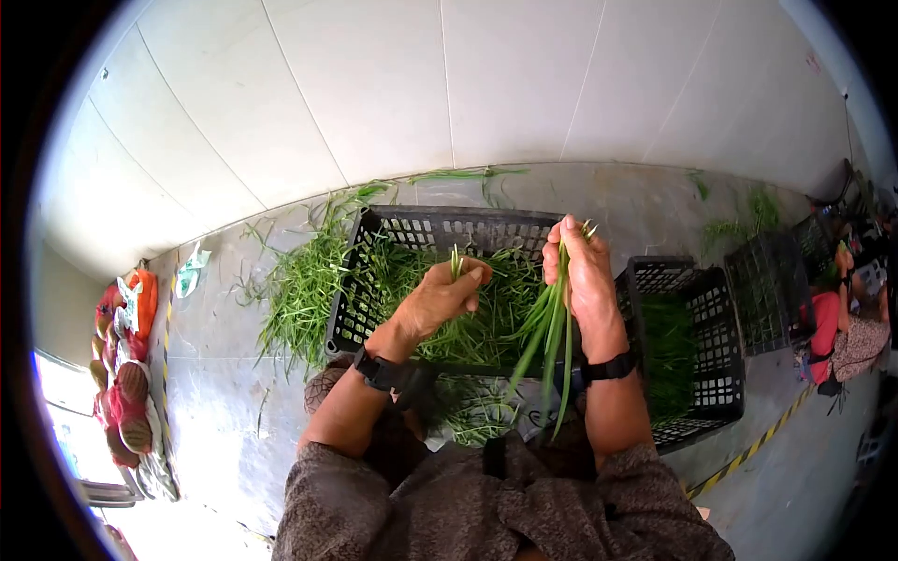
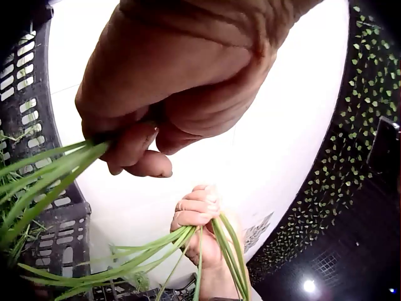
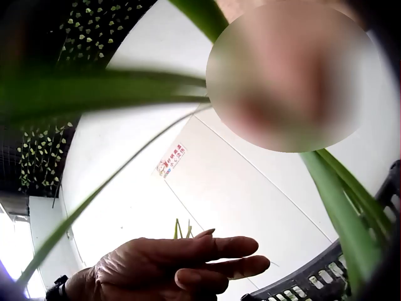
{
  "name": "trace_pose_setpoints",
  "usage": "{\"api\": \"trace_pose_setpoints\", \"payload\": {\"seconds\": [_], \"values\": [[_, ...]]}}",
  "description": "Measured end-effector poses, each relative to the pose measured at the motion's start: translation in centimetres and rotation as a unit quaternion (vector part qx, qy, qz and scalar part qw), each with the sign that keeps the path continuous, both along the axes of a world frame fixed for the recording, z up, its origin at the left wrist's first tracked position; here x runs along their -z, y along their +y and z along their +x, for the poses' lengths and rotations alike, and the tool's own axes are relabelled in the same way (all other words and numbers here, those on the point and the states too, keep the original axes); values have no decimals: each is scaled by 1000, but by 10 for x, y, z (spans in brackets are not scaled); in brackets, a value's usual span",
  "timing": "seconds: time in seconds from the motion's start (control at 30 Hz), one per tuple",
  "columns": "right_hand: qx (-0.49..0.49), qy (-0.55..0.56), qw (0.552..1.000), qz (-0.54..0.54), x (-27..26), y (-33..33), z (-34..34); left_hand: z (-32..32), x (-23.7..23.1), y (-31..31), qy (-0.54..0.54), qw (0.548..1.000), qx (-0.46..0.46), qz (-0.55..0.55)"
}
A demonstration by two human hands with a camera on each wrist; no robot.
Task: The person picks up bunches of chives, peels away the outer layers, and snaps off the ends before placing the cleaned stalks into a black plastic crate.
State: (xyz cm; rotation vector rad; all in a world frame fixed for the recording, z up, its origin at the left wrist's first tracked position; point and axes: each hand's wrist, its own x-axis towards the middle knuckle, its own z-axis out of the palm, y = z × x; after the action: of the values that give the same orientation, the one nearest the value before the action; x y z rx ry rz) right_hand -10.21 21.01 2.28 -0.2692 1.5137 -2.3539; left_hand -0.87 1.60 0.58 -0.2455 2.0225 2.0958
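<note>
The middle black crate [image 1: 524,224] stands with a pale wall [image 1: 449,84] beyond its far side and a heap of loose greens [image 1: 295,309] spilled over the floor [image 1: 210,374] along its left side. More cut greens [image 1: 510,280] lie inside it. Just right of the crate stands a second crate [image 1: 717,309], also with greens in it, and farther right is a third crate [image 1: 765,290], with another person [image 1: 851,346] beyond. Well left of it lies a pile of red and orange things [image 1: 136,402]. The two forearms reach across the crate's near side, hiding parts of its near edge and right end. Above the crate's middle, the left hand [image 1: 438,297] pinches a small bunch of leaves [image 2: 56,179], a few ends sticking up past the fingers. Above the crate's right end, the right hand [image 1: 582,266] has its fingers curled round a bunch of long stalks [image 1: 552,346]; pale ends poke out at the top of the fist, and the blades hang below it, down past the crate's near rim.
</note>
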Motion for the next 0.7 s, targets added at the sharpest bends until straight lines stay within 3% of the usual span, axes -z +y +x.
{"api": "trace_pose_setpoints", "payload": {"seconds": [0.1,0.27,0.33,0.47,0.7], "values": [[-28,-37,999,13,-4,0,2,1,1,5,22,998,4,60],[-87,37,990,102,0,-12,13,4,1,4,19,993,32,113],[-103,96,978,154,-6,-19,20,4,1,4,22,993,51,101],[-134,138,975,113,1,-33,31,4,1,4,5,996,58,62],[-125,150,967,163,6,-38,38,6,1,7,-6,997,67,34]]}}
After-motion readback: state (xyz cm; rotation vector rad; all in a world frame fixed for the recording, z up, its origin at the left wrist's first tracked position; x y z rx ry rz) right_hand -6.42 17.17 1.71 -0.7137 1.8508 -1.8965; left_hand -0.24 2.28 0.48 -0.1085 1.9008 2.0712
